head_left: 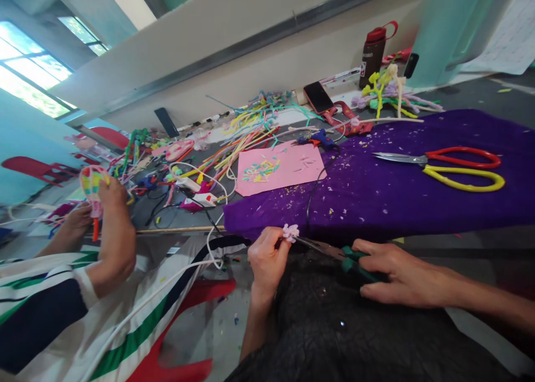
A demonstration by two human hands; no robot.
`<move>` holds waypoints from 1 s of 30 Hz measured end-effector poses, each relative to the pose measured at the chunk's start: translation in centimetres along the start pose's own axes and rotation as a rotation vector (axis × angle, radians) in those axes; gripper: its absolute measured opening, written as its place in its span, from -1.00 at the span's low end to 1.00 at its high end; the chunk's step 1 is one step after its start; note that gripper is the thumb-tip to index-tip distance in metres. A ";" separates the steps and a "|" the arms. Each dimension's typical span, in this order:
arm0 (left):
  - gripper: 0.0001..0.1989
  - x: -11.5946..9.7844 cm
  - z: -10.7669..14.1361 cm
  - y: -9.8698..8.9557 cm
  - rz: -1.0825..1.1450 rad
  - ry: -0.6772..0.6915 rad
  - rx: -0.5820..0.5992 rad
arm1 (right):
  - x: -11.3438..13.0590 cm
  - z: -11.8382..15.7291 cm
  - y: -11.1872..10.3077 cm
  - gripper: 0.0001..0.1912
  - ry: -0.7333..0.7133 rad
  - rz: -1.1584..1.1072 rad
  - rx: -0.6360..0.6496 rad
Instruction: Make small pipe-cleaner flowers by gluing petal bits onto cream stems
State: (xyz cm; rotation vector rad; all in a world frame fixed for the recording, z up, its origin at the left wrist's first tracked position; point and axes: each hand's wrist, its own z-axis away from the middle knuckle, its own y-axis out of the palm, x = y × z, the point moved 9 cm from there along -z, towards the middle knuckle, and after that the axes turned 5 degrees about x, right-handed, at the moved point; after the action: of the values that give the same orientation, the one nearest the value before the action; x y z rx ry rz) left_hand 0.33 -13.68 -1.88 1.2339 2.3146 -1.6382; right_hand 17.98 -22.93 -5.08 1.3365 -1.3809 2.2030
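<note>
Between the thumb and fingers of my left hand point(266, 255) is a small pale lilac fuzzy flower point(291, 233), raised in front of the table edge. My right hand point(403, 273) grips green-handled scissors point(353, 262), fingers around the handles. Their blades point left and the tips meet the flower's lower right side; whether they are cutting I cannot tell. A purple cloth point(359, 195) lies just beyond both hands, dotted with fuzzy clippings. Larger scissors point(460, 167) with one red and one yellow handle rest on it.
A pink sheet point(284, 184) carries short coloured pieces. Behind it lie loose pipe cleaners point(251, 142), a phone point(318, 97) and a blue glue gun point(321, 138). A dark bottle point(371, 59) stands at the back. A co-worker's hand point(112, 195) holds a colourful piece at left.
</note>
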 end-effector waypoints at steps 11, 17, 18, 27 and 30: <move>-0.98 -0.2 -0.1 0.2 0.074 -0.022 0.017 | -0.9 -0.1 0.7 -0.64 -0.032 -0.564 0.170; -0.97 0.8 -0.3 0.1 0.129 -0.115 0.021 | -0.1 -0.1 -0.4 -0.68 -0.043 -0.343 0.097; -0.96 1.2 -0.3 0.3 0.153 -0.150 0.036 | 0.1 0.0 -0.8 -0.69 -0.033 -0.247 0.060; -0.93 1.3 -0.1 1.8 0.212 -0.148 0.165 | -0.3 1.0 -1.3 -0.77 0.033 0.095 0.013; -0.94 0.3 -0.2 0.9 0.080 -0.014 0.058 | -0.9 0.7 -0.8 -0.77 0.007 -0.048 0.065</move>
State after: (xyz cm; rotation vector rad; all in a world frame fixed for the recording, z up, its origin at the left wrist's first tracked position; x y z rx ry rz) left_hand 0.75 -13.26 -2.64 1.3045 2.1940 -1.6931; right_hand 19.31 -22.83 -5.19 1.3682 -1.2712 2.2370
